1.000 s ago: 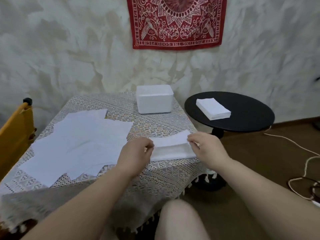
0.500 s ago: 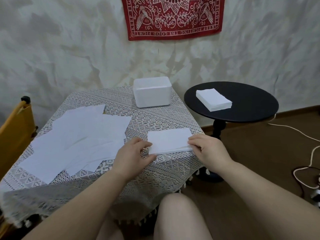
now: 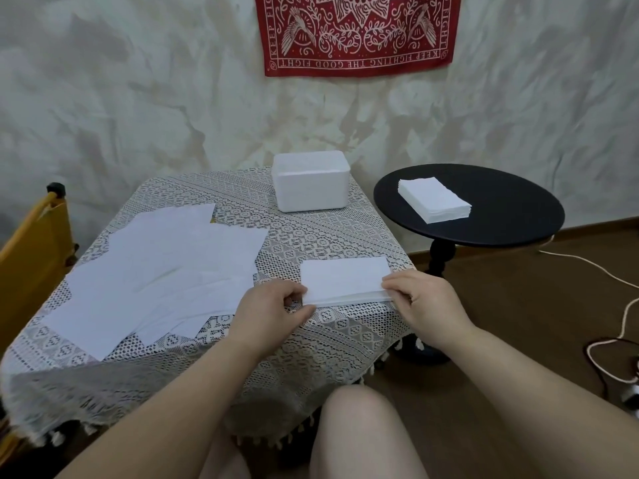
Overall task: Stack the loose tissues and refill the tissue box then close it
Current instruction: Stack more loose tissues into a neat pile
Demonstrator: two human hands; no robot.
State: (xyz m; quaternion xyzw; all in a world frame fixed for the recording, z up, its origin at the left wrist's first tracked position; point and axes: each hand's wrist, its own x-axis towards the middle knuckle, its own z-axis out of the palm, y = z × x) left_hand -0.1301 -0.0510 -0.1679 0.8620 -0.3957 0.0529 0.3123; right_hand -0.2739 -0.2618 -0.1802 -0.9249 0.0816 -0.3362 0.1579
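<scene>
1. The small tissue stack [image 3: 345,281] lies flat on the lace tablecloth [image 3: 311,236], squarely between the two hands at the near right part of the table.
2. The left hand [image 3: 273,314] sits at the stack's left end, fingers curled in, thumb and fingertips nipping its near-left corner.
3. The right hand [image 3: 423,300] is at the stack's right end, fingers bent and pinching the near-right corner.
4. To the left of the left hand, loose tissues [image 3: 155,274] are spread in an overlapping sheet across the cloth, unfolded and flat, well apart from the stack.
5. Straight beyond the hands, at the far edge of the table, stands the white tissue box [image 3: 310,181], its lid on.
6. Beyond the right hand and off to its right stands a round black side table [image 3: 511,216], and on it rests a second tissue pile [image 3: 434,199], thicker and neatly squared.
7. Far left of the left hand, a yellow chair [image 3: 31,250] stands against the table's side.
8. High on the wall beyond both hands hangs a red bandana [image 3: 358,32].
</scene>
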